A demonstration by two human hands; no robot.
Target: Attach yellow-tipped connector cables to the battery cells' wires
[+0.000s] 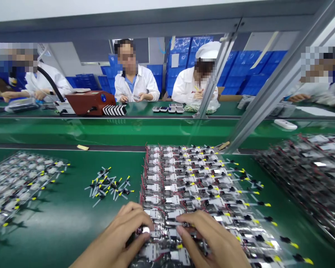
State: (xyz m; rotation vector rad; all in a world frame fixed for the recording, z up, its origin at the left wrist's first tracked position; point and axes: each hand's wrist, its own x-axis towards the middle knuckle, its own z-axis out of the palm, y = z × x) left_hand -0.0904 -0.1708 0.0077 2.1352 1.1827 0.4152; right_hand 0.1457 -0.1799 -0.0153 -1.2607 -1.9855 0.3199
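Observation:
A clear plastic tray [171,188] lies in front of me, filled with rows of small white parts with red wires and yellow-tipped strips. My left hand [123,232] is at the tray's near left side, thumb and fingers curled in a pinch around a small pale thing that the fingertips largely hide. Over the near middle of the tray, my right hand [212,238] pinches at a thin whitish part [171,223] in one of the rows. What lies under its palm is hidden.
Left of the tray is a loose pile of yellow-tipped strips [108,185]. Another filled tray [25,182] lies far left, and stacked trays [309,175] stand at right. Beyond a metal frame post [251,108], several co-workers sit by a brown box-shaped machine [91,102].

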